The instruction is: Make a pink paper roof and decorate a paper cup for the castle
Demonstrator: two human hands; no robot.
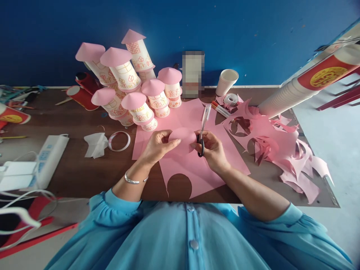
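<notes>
Between my two hands is a small round piece of pink paper (184,138). My left hand (159,145) pinches its left edge between thumb and fingers. My right hand (213,149) has the black-handled scissors (203,129) hooked in its fingers, blades pointing up and away from me. The right thumb and fingertip also touch the right edge of the paper circle. Beneath both hands lie pink paper sheets (208,172), the front one with a round cut-out at its near edge. Paper-cup towers (135,108) with pink cone roofs stand just beyond my left hand.
Pink paper scraps (267,138) cover the right side, near a long stack of paper cups (295,92). A single white cup (227,81), a tape roll (230,99) and markers (221,108) lie at the back. Leftward are a white ring (119,141) and a power strip (52,161).
</notes>
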